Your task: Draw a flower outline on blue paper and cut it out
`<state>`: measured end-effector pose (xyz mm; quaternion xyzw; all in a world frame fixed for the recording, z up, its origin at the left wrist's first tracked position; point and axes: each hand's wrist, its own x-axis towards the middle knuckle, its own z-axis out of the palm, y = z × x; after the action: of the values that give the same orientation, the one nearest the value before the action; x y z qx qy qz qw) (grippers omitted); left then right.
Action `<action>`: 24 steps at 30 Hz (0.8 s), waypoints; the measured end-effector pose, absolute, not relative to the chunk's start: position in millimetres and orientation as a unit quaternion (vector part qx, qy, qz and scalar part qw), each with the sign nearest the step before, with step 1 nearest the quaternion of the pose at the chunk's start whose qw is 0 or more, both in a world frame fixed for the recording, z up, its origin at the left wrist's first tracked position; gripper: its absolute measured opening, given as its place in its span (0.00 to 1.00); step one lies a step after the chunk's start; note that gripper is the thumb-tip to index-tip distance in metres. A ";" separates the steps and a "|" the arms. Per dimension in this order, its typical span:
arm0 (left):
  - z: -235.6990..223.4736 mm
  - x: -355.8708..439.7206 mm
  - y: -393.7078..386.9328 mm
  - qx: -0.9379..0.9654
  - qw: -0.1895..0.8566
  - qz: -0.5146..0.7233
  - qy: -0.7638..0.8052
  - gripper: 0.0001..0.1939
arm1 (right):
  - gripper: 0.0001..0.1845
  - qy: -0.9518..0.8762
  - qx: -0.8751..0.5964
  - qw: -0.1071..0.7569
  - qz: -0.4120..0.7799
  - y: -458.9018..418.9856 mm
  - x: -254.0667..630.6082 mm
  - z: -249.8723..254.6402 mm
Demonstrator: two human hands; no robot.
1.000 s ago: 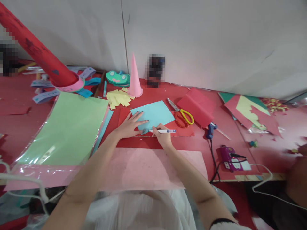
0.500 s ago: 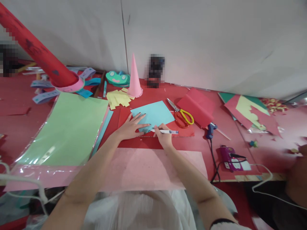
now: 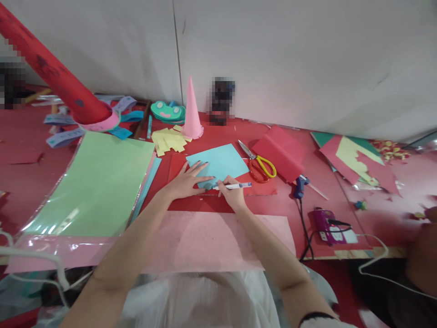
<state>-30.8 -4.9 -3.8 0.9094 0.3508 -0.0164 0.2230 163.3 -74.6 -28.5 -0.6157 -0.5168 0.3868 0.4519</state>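
Note:
A light blue sheet of paper point(image 3: 218, 161) lies on red paper point(image 3: 266, 186) in front of me. My left hand point(image 3: 187, 181) rests flat on its left side, fingers spread. In my right hand point(image 3: 233, 193) is a white pen point(image 3: 239, 186), its tip at the lower edge of the blue sheet. Just right of the sheet lie scissors point(image 3: 256, 163) with one yellow and one red handle. Beyond it are yellow paper strips point(image 3: 169, 140) and an upright pink paper cone point(image 3: 191, 114).
Green sheets in plastic point(image 3: 95, 182) lie at left, beneath a red tube point(image 3: 54, 68). To the right are folded red paper point(image 3: 282, 152), a glue gun point(image 3: 301, 186) and a purple power strip point(image 3: 326, 225) with cables. Another person's arm point(image 3: 425, 255) shows at far right.
My right hand and the pen have shifted very slightly along the lower edge of the blue sheet. My left hand stays in place.

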 end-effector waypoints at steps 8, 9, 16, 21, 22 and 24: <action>-1.8 -30.2 -5.3 0.909 0.225 -0.016 0.350 0.23 | 0.20 -0.513 -0.623 0.452 0.379 -75.6 161.3 -27.9; -2.3 -30.3 -5.1 0.909 0.224 -0.016 0.350 0.23 | 0.20 -0.514 -0.624 0.454 0.375 -75.8 161.1 -27.6; -6.0 -31.2 -4.3 0.909 0.223 -0.016 0.351 0.23 | 0.20 -0.515 -0.624 0.449 0.380 -75.3 161.5 -25.2; -4.9 -31.5 -4.6 0.912 0.221 -0.010 0.347 0.23 | 0.19 -0.510 -0.619 0.453 0.389 -75.1 161.8 -26.2; -4.3 -31.4 -4.7 0.911 0.221 -0.012 0.347 0.24 | 0.19 -0.509 -0.620 0.452 0.392 -75.1 161.7 -26.3; -2.6 -30.9 -5.0 0.911 0.223 -0.017 0.347 0.24 | 0.18 -0.504 -0.621 0.450 0.397 -75.3 161.4 -26.2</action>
<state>-30.9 -5.0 -2.6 0.9107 0.3474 -0.0174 0.2230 161.4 -75.3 -26.2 -0.6210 -0.5043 0.3969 0.4499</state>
